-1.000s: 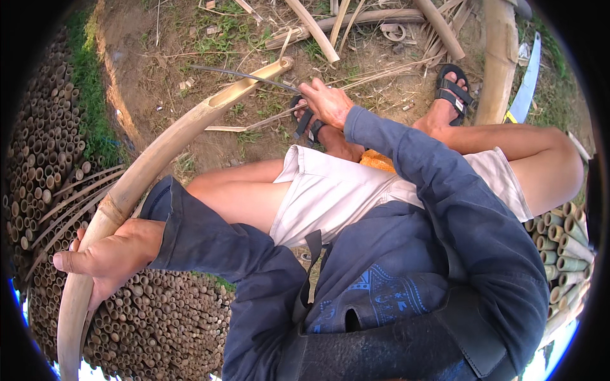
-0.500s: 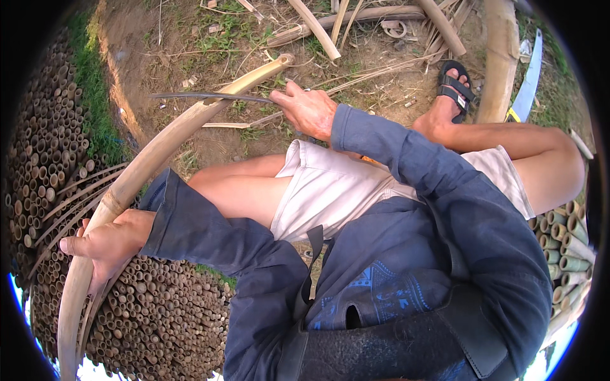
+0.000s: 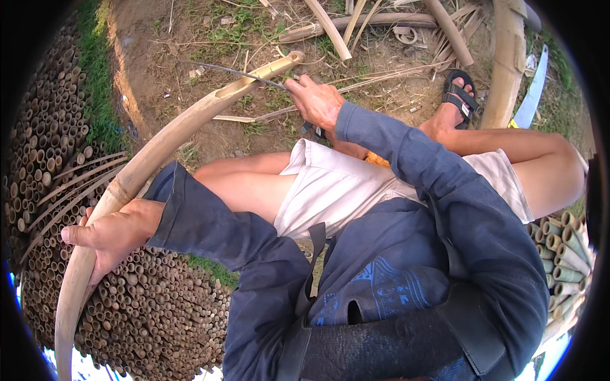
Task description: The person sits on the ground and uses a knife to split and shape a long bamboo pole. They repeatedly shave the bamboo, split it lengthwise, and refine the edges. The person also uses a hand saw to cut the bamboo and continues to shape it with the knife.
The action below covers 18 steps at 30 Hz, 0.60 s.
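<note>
A long bamboo pole [image 3: 166, 141] slants from the lower left to the upper middle. Near its far end one side is cut away, and the pale hollow shows. My left hand [image 3: 117, 235] is wrapped around the pole below a node, thumb pointing out to the left. In my right hand [image 3: 316, 101], closed, is a knife with a long thin dark blade [image 3: 222, 68]; its handle is hidden in the fist. The blade lies across the cut-away part, tip pointing to the far left.
Stacked bamboo tubes [image 3: 149, 311] fill the left and lower left; more tubes [image 3: 564, 254] lie at the right. A hand saw [image 3: 532, 95] rests beside a thick bamboo piece [image 3: 504, 63]. Split strips [image 3: 327, 28] litter the earth. My sandalled foot [image 3: 459, 95] is planted right of them.
The knife has moved along the pole from the near end of the cut-away part toward the far end, and its blade is more tilted. My left hand keeps its hold.
</note>
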Motion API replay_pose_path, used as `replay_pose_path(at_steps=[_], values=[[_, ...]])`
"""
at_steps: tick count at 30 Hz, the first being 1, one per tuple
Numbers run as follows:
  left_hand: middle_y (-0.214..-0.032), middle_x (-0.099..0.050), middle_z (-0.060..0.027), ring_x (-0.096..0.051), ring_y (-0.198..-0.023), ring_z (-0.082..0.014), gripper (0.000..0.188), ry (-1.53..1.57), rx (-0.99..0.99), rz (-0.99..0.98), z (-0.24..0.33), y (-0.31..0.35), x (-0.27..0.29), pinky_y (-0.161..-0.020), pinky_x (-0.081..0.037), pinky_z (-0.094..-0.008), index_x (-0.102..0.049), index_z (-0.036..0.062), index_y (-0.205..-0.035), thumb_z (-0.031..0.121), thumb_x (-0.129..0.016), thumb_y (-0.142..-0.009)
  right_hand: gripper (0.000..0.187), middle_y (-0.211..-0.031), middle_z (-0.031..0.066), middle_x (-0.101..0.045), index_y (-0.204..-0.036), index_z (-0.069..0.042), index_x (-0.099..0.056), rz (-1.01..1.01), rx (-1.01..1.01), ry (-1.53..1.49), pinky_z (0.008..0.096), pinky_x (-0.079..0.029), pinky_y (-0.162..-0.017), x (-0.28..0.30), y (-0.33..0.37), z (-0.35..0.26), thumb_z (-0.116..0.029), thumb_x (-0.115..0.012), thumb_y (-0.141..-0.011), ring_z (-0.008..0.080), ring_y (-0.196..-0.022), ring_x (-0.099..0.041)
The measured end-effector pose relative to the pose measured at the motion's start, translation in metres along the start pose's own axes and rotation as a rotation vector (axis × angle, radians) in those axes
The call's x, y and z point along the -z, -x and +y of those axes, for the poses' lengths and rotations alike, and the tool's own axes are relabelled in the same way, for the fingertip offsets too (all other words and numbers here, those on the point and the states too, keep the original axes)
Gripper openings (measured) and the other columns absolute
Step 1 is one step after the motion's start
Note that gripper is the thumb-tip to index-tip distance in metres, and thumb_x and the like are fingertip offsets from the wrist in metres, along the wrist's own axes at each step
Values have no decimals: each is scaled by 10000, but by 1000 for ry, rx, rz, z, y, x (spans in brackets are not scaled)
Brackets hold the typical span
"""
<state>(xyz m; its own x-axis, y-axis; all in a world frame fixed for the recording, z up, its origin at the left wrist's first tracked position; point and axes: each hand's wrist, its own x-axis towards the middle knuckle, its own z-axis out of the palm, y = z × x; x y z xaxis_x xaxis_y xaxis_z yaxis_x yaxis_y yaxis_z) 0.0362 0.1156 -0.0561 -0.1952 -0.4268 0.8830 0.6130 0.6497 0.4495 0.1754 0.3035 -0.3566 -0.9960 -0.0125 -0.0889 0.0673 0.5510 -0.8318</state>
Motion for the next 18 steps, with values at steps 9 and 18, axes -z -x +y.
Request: replay_pose_path(at_steps=[9, 18], values=[[-904, -513, -134, -610, -694, -227, 870, 24, -38, 20, 0, 5, -1, -588, -597, -352, -189, 20, -1510, 62, -766, -861, 309, -1015, 195, -564, -1306, -99, -489, -86, -27, -2, 505, -573, -650, 7, -4, 21, -178, -521, -1009, 401, -696, -663], [-899, -528, -127, -620, -689, -231, 825, 18, -23, 15, -2, 3, -2, -566, -581, -343, -222, 18, -1491, 30, -750, -857, 288, -995, 200, -550, -1280, -124, -488, 5, -103, 175, 484, -585, -663, -17, -9, 53, -217, -546, -1014, 394, -715, -682]])
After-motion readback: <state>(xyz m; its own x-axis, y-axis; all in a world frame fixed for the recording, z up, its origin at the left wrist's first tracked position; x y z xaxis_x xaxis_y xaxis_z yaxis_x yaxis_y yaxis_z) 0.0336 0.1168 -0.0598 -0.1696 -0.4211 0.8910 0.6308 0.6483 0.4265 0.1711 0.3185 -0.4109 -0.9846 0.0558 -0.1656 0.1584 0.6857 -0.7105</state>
